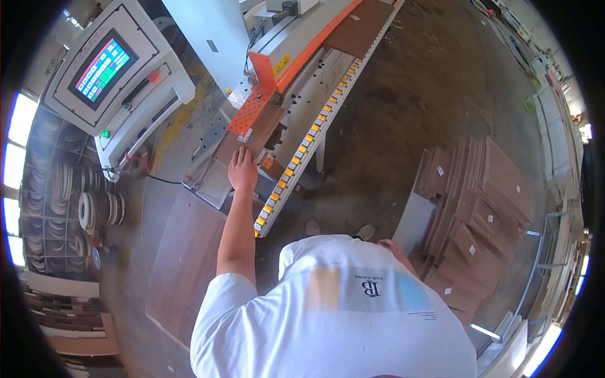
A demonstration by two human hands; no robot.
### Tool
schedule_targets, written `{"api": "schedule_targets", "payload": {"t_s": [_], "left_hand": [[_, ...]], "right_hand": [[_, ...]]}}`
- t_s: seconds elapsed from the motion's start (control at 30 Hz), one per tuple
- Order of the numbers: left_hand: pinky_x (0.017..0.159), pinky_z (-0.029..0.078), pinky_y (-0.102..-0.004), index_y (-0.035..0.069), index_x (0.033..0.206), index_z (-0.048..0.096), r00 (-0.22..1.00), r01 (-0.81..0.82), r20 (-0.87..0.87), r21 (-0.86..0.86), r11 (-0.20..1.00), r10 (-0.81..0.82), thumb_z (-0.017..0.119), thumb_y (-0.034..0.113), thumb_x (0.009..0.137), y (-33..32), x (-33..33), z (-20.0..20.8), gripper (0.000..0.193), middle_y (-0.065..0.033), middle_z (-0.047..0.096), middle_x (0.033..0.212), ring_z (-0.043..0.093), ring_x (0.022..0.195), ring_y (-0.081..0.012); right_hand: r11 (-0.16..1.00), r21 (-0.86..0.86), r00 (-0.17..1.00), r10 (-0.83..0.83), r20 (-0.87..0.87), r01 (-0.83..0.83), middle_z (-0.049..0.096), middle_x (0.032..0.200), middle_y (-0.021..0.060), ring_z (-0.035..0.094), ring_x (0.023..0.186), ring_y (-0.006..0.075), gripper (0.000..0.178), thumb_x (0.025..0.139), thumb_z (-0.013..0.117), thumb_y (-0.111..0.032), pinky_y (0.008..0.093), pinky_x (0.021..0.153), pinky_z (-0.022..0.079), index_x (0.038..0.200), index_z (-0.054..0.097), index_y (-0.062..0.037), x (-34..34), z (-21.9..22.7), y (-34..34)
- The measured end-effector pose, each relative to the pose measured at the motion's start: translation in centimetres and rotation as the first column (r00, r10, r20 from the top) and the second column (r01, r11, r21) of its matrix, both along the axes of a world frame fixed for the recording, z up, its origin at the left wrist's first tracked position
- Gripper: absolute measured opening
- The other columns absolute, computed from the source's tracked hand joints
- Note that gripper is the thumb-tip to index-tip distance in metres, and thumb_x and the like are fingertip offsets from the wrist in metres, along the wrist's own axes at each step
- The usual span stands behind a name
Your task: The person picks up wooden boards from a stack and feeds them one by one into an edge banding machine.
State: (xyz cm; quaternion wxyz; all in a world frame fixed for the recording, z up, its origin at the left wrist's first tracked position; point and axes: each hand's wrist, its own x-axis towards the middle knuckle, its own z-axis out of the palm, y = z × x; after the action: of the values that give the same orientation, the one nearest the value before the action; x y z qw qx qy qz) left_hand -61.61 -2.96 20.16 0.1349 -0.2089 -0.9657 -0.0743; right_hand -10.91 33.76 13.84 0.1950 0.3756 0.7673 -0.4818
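Note:
My left hand (242, 169) lies flat with its fingers stretched out on a brown board (228, 150) at the near end of a long machine. A white label (245, 136) sits just ahead of the fingertips. Beyond it, an orange perforated guard (258, 104) stands over the board's far part. My right hand (392, 247) hangs low beside my body, partly hidden by the white shirt; its fingers do not show clearly.
A rail with yellow rollers (309, 138) runs along the machine, with another brown panel (362, 28) at its far end. Left stands a control panel with a lit screen (103, 68). Stacked brown boards (469, 227) lie at right. A large brown sheet (186, 258) is near left.

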Motion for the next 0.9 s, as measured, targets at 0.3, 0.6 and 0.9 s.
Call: {"api": "schedule_targets", "payload": {"t_s": [0.3,0.6,0.9], "left_hand": [[0.118,0.039,-0.0424,0.011,0.141,0.059,0.998,-0.048,0.05,-0.028,0.998,0.049,0.06,0.026,0.098,1.9,-0.6,-0.2,0.045,-0.0055,0.054,0.154,0.046,0.145,-0.029],[0.115,0.043,-0.0397,0.014,0.139,0.061,0.991,0.029,0.129,0.022,0.999,-0.031,0.06,0.028,0.099,0.6,-0.3,1.1,0.043,-0.0015,0.056,0.152,0.047,0.144,-0.0262],[0.114,0.045,-0.0388,0.017,0.138,0.064,0.996,-0.042,0.075,0.022,0.999,0.04,0.061,0.028,0.1,1.2,0.0,0.9,0.039,-0.0006,0.058,0.15,0.049,0.143,-0.026]], "right_hand": [[0.987,-0.039,0.988,-0.153,0.003,0.153,0.076,0.112,0.0164,0.072,0.106,0.0312,0.042,0.09,0.073,-0.039,0.0397,0.094,0.055,0.116,0.076,-0.0061,1.8,-1.1,-0.6],[0.99,-0.015,0.99,-0.138,0.042,0.139,0.075,0.116,0.0181,0.07,0.109,0.0318,0.05,0.091,0.073,-0.044,0.0396,0.095,0.054,0.122,0.074,-0.0046,2.5,0.4,-0.8],[0.964,-0.249,0.974,-0.034,0.222,0.09,0.071,0.128,0.0197,0.066,0.12,0.0325,0.062,0.094,0.065,-0.054,0.04,0.104,0.05,0.129,0.07,-0.0025,1.7,-3.7,0.2]]}}
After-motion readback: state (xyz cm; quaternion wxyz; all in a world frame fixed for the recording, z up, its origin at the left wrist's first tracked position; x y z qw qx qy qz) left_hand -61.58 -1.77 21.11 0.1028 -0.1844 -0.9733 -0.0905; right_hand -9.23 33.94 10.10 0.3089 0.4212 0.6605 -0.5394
